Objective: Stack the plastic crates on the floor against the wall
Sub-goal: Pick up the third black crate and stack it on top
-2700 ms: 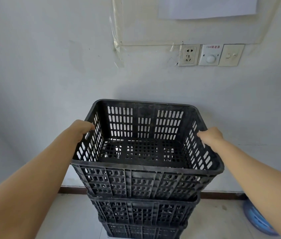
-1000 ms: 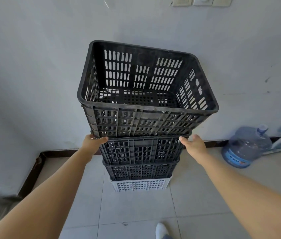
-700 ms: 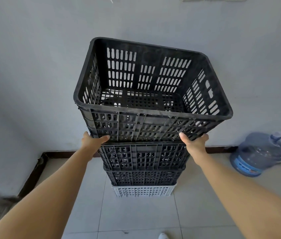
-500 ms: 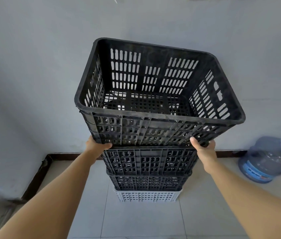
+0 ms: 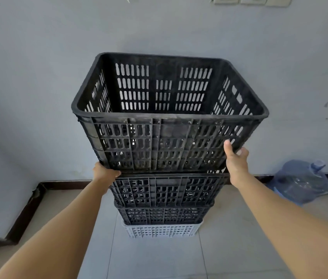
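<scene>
A stack of plastic crates stands on the tiled floor against the wall. The top black crate (image 5: pixel 169 141) is large and empty. Below it are a second black crate (image 5: pixel 167 190), a third black crate (image 5: pixel 163 215) and a white crate (image 5: pixel 161 230) at the bottom. My left hand (image 5: pixel 105 173) grips the top crate's lower left corner, fingers curled under its bottom edge. At the lower right corner my right hand (image 5: pixel 236 161) holds it, thumb up on the front face and fingers round the side.
A blue water jug (image 5: pixel 302 182) lies on the floor at the right by the wall. Wall switches (image 5: pixel 251 0) sit at the top edge. A dark baseboard (image 5: pixel 28 208) runs along the side wall at left. Bare tiles lie in front of the stack.
Both hands left the top crate's rim and took its lower corners. The top crate now sits higher in view, its near side raised so its floor is hidden.
</scene>
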